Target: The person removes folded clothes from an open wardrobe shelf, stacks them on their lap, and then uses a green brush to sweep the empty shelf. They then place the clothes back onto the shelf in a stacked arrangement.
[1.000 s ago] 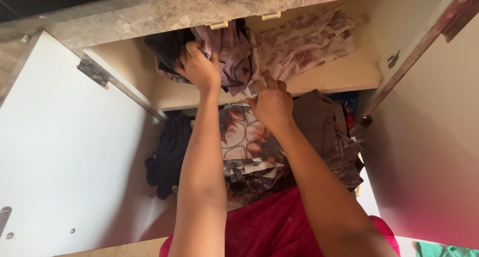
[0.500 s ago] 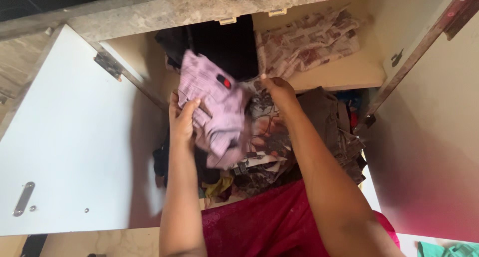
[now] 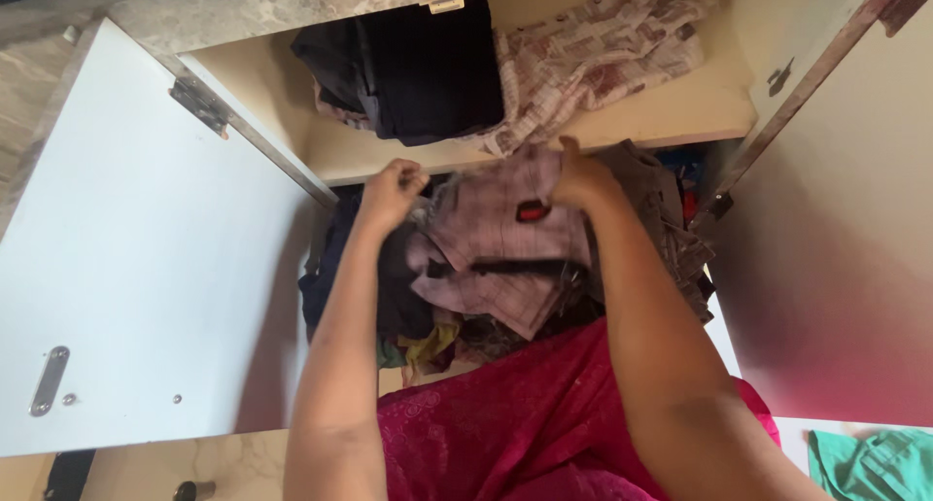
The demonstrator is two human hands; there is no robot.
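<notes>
Left hand [image 3: 392,192] and right hand [image 3: 580,175] grip opposite top corners of a pale checked shirt [image 3: 505,248], spread over clothes beneath the cabinet shelf [image 3: 671,132] bearing dark folded garments [image 3: 418,69].

Dark folded clothes [image 3: 428,69], patterned cloth [image 3: 593,54] on shelf [image 3: 680,122]

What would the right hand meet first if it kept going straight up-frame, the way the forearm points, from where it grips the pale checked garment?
Probably the front edge of the upper shelf, just beyond the right hand; past that lies the crumpled patterned cloth. Depth is unclear, so the hand might pass under the shelf instead.
</notes>
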